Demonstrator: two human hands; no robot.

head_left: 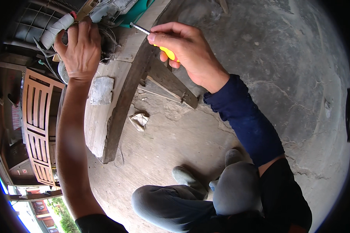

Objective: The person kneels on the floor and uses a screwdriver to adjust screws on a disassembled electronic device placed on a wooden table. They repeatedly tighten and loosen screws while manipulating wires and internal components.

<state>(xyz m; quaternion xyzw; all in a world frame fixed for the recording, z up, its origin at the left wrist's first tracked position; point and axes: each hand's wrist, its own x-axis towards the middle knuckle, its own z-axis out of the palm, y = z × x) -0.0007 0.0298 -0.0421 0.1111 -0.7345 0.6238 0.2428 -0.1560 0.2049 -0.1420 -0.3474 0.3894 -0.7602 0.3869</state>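
My right hand [192,50] is closed around the yellow handle of a slim tool [168,53], above the bench's edge. Its narrow metal blade [140,28] points up and left, past my thumb and forefinger. My left hand [81,48] is over the cluttered far end of the wooden bench [101,128], palm down with bent fingers. Their tips are hidden, so what they touch cannot be made out. Beside its thumb lies a large white spool of thread [58,30] with a red end. A strip of wood [85,9] shows just beyond the fingers.
Tangled wire [109,39] and a green object [135,13] lie near my left hand. A pale worn sheet [102,90] rests on the bench. A slanted bench leg [171,83] and a crumpled cloth [139,121] are below. Slatted wooden furniture [37,124] stands left.
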